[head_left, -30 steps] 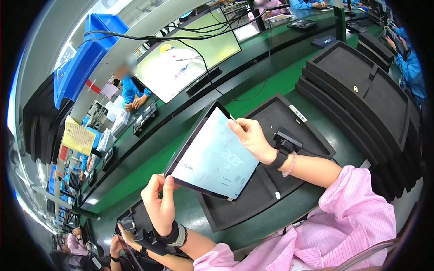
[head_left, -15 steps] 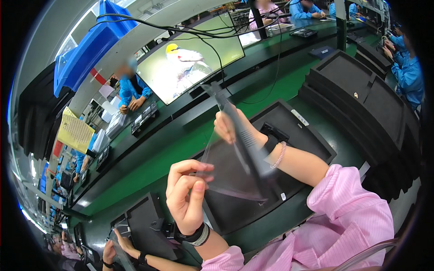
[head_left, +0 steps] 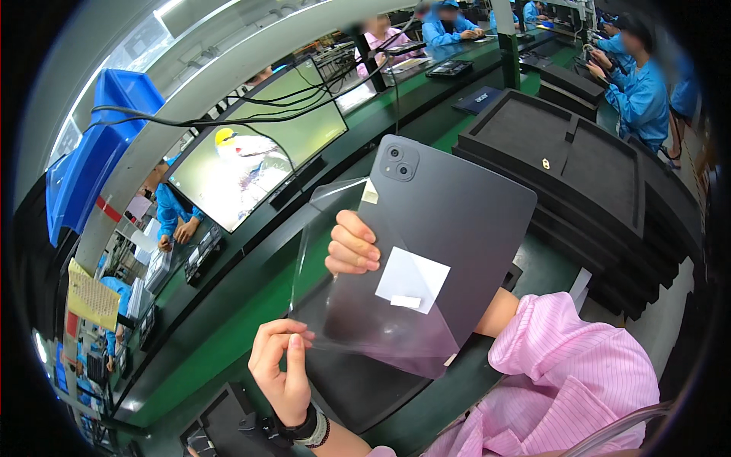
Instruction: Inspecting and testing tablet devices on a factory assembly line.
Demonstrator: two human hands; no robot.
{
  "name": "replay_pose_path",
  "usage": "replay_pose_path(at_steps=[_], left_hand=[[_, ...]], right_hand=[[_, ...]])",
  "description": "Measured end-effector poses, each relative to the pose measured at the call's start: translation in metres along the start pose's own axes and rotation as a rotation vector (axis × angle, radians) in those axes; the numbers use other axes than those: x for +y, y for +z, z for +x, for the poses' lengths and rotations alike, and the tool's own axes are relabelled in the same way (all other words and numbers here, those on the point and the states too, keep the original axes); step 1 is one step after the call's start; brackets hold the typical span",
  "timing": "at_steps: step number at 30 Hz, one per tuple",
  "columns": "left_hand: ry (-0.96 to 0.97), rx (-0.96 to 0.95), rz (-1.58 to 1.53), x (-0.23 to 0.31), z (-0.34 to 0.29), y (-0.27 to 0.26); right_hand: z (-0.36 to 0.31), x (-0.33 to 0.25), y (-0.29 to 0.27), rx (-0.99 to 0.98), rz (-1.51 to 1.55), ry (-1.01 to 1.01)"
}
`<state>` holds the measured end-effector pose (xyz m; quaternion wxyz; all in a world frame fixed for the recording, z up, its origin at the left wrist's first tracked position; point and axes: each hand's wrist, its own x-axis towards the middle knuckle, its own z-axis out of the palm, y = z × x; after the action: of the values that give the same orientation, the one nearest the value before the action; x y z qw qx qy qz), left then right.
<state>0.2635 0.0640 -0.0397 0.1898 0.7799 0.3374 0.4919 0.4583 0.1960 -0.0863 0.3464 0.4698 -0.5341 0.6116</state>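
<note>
My right hand [head_left: 352,245] grips a dark grey tablet [head_left: 472,206] from behind, its fingers curled over the left edge. The tablet's back faces me, with a camera bump at the top left corner and a white square label [head_left: 415,276] in the lower middle. A clear plastic film [head_left: 311,255] hangs off the tablet's left side and overlaps part of its back. Small pale tabs show near the tablet's top left and bottom corners. At the film's lower left corner, my left hand [head_left: 282,373] pinches it between thumb and fingers. The right palm is hidden by the tablet.
Beneath the tablet lies a black tray [head_left: 365,396] on the dark green bench. Stacked black trays [head_left: 563,145] rise at the right. A lit monitor [head_left: 259,145] stands beyond, with black cables in front. Blue bins [head_left: 99,152] hang at upper left. Several co-workers sit farther off.
The tablet has turned from nearly edge-on to showing its back. My left hand has moved left and down with the film. The whole view has shifted, and the neighbour's hands have mostly left it.
</note>
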Motion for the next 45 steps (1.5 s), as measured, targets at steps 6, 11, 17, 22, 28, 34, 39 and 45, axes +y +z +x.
replay_pose_path(at_steps=[6, 11, 17, 22, 28, 34, 39, 45], left_hand=[[0.064, -0.040, 0.061, 0.011, -0.001, -0.005], [0.234, -0.306, 0.076, 0.045, 0.000, -0.022], [0.252, -0.449, -0.013, 0.062, -0.003, -0.030], [0.175, -0.350, -0.101, 0.062, -0.018, -0.023], [0.227, -0.096, -0.030, 0.068, -0.022, -0.011], [0.349, -0.041, 0.252, 0.059, -0.028, -0.005], [0.317, 0.027, 0.304, 0.075, -0.025, 0.000], [0.288, 0.274, -0.193, 0.041, -0.027, 0.007]], right_hand=[[0.007, 0.012, 0.000, -0.042, 0.087, -0.069], [0.014, 0.017, 0.003, -0.088, 0.172, -0.122], [0.012, 0.006, 0.006, 0.043, -0.043, -0.096], [0.006, -0.013, 0.010, 0.221, -0.295, -0.046], [0.000, -0.022, 0.023, 0.626, -0.738, -0.032], [0.004, -0.016, 0.043, 1.134, -1.279, -0.182], [0.012, 0.000, 0.050, 1.273, -1.376, -0.290], [0.021, -0.001, 0.056, 1.428, -1.309, -0.298]])
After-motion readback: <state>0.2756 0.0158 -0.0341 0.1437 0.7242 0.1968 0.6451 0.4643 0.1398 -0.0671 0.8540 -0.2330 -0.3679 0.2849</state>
